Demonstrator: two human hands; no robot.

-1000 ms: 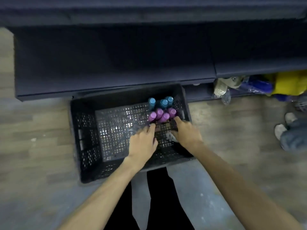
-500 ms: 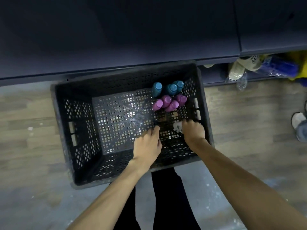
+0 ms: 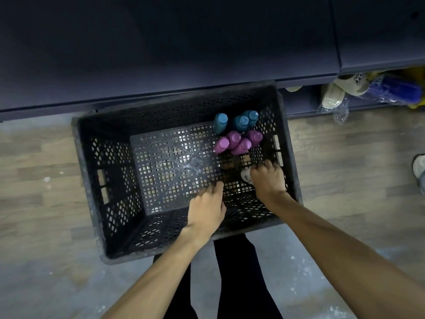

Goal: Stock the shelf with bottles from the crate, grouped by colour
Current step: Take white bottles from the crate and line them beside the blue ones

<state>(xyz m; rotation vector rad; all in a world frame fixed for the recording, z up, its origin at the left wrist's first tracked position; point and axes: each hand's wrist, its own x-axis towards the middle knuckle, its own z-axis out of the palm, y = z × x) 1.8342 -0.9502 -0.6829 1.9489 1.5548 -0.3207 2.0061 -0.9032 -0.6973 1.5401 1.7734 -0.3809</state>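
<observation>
Black plastic crate (image 3: 110, 180) is sitting on the floor (image 3: 34, 162) against the dark blue shelf (image 3: 161, 54); lattice walls, perforated base, slot handles on both short sides. Bottles are standing upright, packed into the far right corner: three teal bottles (image 3: 239, 122) along the back wall, four magenta bottles (image 3: 238, 142) touching in front of them. All smooth, rounded plastic with matching caps.

Both hands are reaching into the crate's right half. Left hand (image 3: 207, 210) is hovering over the mesh base, fingers loosely bent, holding nothing visible. Right hand (image 3: 268, 178) is curling its fingers around a whitish bottle (image 3: 245, 177) near the right wall; only the pale end is showing past the grip, rest hidden.

Floor is wood-look planks turning into grey, paint-speckled concrete nearer the person. Under the shelf at right: pale slippers (image 3: 340, 90), crumpled clear plastic, something blue and yellow. Dim lighting, shelf face featureless.
</observation>
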